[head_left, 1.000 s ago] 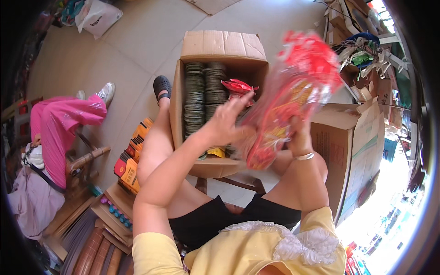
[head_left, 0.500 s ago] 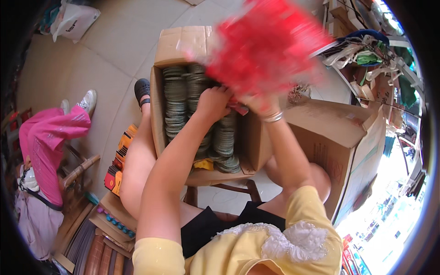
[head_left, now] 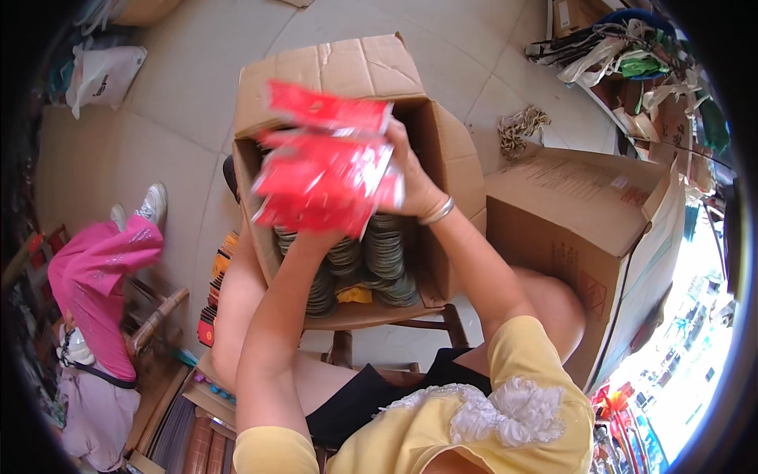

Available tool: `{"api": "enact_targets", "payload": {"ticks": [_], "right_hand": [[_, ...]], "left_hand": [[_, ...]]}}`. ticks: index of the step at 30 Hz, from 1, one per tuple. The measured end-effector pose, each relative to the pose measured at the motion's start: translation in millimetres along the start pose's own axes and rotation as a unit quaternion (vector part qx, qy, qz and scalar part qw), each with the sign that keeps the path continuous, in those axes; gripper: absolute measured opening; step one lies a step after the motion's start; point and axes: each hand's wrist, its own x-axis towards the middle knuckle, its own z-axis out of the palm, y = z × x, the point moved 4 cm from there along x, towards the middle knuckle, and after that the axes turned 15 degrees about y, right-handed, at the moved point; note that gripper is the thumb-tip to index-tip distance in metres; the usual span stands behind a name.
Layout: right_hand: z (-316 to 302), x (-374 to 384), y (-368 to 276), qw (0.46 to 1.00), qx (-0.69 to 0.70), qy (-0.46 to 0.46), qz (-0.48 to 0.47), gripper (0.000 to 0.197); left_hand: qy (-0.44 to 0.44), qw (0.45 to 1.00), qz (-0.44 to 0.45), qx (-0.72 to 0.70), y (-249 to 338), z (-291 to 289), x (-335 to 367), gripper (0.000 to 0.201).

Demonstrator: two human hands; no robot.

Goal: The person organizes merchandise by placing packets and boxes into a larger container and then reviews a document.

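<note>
My right hand [head_left: 412, 180], with a bangle at its wrist, grips the edge of a bunch of shiny red plastic packets [head_left: 324, 178]. The packets fan out to the left over an open cardboard box [head_left: 454, 162] and are smeared by motion. My left hand [head_left: 324, 237] reaches up under the packets, which hide its fingers. Below, the box holds several columns of grey-green discs [head_left: 384, 253], stacked face to face. The packets cover the far part of these columns. A small yellow piece [head_left: 354, 295] lies among the discs near the front wall.
The box rests on a wooden stool [head_left: 452, 322] between my knees. A larger carton [head_left: 568, 205] stands at my right, a bundle of cord [head_left: 521, 130] beyond it. Orange and red packs [head_left: 221, 265] line my left leg. A person in pink trousers [head_left: 106, 257] sits at the left.
The red packets have swung from the upper right to the left, over the box. My left hand was uncovered above the discs and now lies under the packets. The whole view has shifted somewhat.
</note>
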Motion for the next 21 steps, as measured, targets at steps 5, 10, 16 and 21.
{"api": "enact_targets", "payload": {"ticks": [5,10,16,21], "right_hand": [[-17,1,29,0.990,0.022,-0.038,0.137,0.097],[-33,16,-14,0.996,-0.026,-0.004,0.087,0.091],[-2,42,-75,0.974,-0.197,0.088,-0.075,0.044],[9,5,18,0.969,-0.211,0.129,-0.002,0.035]], "left_hand": [[0.087,0.921,-0.296,-0.238,-28,-33,15,0.019],[0.317,0.823,-0.278,-0.381,-20,-82,62,0.039],[0.131,0.976,-0.101,-0.139,14,-44,120,0.046],[0.013,0.993,-0.104,-0.059,11,26,88,0.054]]}}
